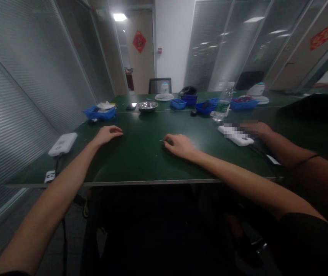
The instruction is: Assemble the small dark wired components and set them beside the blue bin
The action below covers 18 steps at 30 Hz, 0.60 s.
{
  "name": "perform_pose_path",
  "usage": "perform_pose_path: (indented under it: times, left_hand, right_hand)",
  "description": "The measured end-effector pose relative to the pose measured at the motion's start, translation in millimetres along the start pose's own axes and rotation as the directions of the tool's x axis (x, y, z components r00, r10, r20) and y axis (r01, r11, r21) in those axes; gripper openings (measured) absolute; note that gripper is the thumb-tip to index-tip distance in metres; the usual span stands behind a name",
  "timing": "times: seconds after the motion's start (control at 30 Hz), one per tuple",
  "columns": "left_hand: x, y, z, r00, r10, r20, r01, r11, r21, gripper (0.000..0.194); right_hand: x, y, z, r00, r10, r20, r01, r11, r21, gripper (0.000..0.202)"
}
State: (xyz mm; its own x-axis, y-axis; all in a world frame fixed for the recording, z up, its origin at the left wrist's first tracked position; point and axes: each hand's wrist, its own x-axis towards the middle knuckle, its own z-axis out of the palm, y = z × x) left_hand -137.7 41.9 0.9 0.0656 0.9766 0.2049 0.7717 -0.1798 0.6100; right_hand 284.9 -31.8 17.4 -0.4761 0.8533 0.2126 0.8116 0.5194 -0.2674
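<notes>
My left hand (108, 135) rests at the left part of the green table (137, 161), its fingers slightly curled and apart, with nothing seen between them. Nearer the middle, my right hand (179, 145) has its thumb and fingers closed around a small dark object (170, 142). A thin, light tip sticks out to the left of those fingers; what the object is cannot be made out. Beyond both hands stands a shiny metal bowl (147, 106) holding small items too blurred to tell.
Blue trays (99, 113) (243, 104) hold mixed items. A clear bottle (223, 105) stands right of centre. White power strips lie at left (63, 144) and right (235, 135). Another person's hand (257, 129) reaches over the right one. A phone (132, 106) lies beside the bowl.
</notes>
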Motion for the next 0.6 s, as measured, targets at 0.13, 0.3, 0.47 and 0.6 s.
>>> perform_pose_path:
  times: [0.13, 0.3, 0.47, 0.6]
  left_hand:
    - [-13, 51, 36.9, 0.942, 0.262, 0.208, -0.252, 0.965, -0.074, 0.045]
    - [-30, 88, 62.8, 0.842, 0.447, 0.301, -0.386, 0.890, -0.243, 0.051]
    - [-30, 85, 56.6, 0.835, 0.456, 0.308, -0.407, 0.889, -0.212, 0.042]
    - [-29, 81, 51.8, 0.830, 0.447, 0.334, -0.390, 0.893, -0.224, 0.038]
  right_hand:
    - [-3, 0, 1, 0.992, -0.121, -0.031, 0.122, 0.992, 0.034, 0.031]
    - [-8, -3, 1, 0.968, -0.246, -0.052, 0.248, 0.968, 0.039, 0.033]
    - [-11, -5, 2, 0.932, -0.356, -0.069, 0.360, 0.931, 0.055, 0.036]
    - [-8, -2, 8, 0.889, -0.449, -0.090, 0.454, 0.890, 0.050, 0.038]
